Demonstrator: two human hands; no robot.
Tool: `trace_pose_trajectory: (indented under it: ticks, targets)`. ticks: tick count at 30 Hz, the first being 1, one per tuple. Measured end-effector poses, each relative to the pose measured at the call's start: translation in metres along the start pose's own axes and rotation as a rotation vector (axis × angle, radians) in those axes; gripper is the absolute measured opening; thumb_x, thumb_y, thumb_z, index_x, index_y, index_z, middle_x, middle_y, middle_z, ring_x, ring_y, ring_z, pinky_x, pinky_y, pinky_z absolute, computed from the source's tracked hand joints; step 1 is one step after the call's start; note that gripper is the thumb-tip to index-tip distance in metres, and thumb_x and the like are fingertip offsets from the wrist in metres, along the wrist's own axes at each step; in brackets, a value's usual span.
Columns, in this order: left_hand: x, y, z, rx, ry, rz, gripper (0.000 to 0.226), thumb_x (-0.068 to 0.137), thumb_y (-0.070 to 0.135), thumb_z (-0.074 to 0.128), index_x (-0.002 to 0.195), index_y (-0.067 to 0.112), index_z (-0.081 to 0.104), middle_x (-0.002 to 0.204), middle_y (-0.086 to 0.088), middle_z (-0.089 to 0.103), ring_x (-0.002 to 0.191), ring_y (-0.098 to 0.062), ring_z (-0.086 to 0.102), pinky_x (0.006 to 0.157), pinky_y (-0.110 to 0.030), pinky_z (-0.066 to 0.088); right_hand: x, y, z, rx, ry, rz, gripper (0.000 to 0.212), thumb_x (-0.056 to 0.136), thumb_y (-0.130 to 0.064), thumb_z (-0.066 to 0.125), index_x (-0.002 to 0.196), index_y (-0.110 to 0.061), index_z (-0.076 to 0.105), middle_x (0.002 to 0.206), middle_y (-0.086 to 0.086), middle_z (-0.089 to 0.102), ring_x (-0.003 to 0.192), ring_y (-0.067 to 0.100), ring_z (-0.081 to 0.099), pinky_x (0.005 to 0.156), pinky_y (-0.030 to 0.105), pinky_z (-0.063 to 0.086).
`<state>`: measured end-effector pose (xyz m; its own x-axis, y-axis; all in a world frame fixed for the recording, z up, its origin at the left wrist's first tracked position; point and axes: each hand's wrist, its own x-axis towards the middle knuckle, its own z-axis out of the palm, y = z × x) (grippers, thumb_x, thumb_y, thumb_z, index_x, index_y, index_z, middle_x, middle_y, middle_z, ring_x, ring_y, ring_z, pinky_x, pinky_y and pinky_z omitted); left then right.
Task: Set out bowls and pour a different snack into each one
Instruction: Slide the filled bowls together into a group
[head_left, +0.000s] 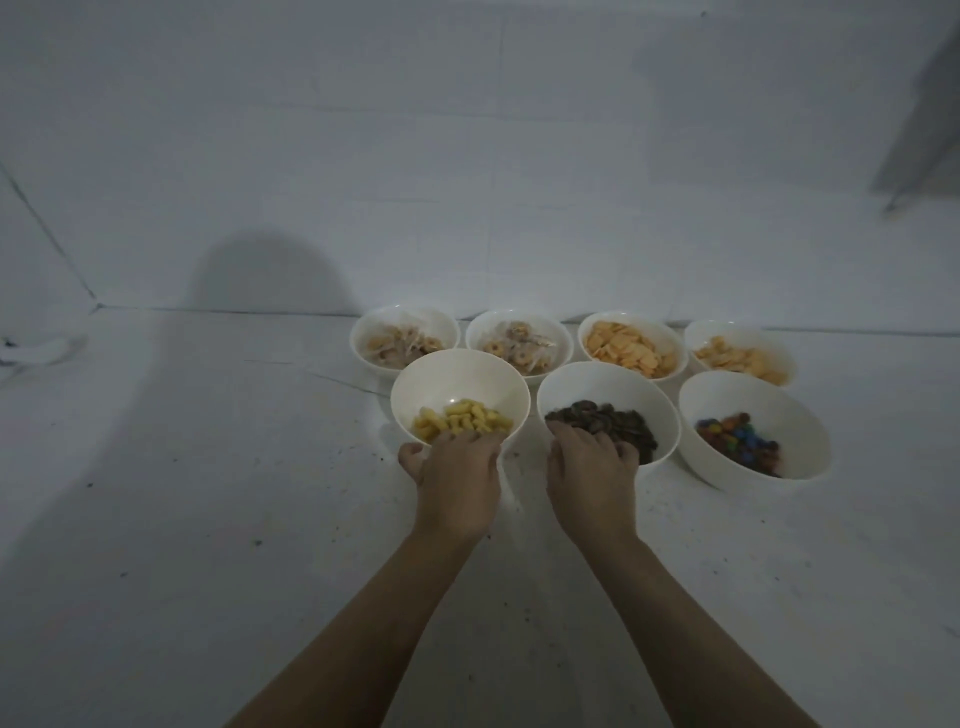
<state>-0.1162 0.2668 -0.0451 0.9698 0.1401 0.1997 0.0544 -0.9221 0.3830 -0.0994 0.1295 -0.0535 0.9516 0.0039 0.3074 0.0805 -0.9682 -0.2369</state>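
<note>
Gripping the near rims, left hand (457, 478) holds the puffs bowl (460, 384), right hand (589, 467) the chocolate bowl (608, 387).

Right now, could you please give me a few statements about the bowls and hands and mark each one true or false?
1. Seven bowls stand on the floor. True.
2. The left hand grips the near rim of the yellow-puffs bowl. True.
3. The right hand is at the candy bowl. False: it is at the dark-snack bowl, with its fingers curled at the near rim.
4. The back row holds three bowls. False: it holds four, and the front row three.
5. One bowl is empty. False: every bowl holds a snack.
</note>
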Motion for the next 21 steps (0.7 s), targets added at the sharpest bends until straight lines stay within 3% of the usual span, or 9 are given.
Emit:
trace_pose_trajectory:
  ticks: [16,21]
  targets:
    - [-0.009,0.003,0.005,-0.004,0.076,-0.013,0.03,0.097,0.024,0.043,0.115,0.033,0.066,0.106,0.012,0.067,0.111,-0.015,0.052,0.094,-0.043,0.016,0.004,0.018,-0.004,0.051,-0.093,-0.068,0.038,0.101,-0.023,0.041,0.135,-0.025,0.057,0.125,-0.003,0.068,0.115,0.024,0.059,0.102,0.046,0.033]
    - [-0.015,0.005,0.005,-0.072,0.222,0.047,0.032,0.087,0.029,0.044,0.107,0.028,0.069,0.104,0.007,0.068,0.106,-0.023,0.059,0.091,-0.046,0.023,0.002,0.02,-0.004,0.116,0.075,-0.146,0.037,0.093,-0.019,0.049,0.125,-0.018,0.065,0.118,0.002,0.069,0.109,0.029,0.061,0.098,0.046,0.041]
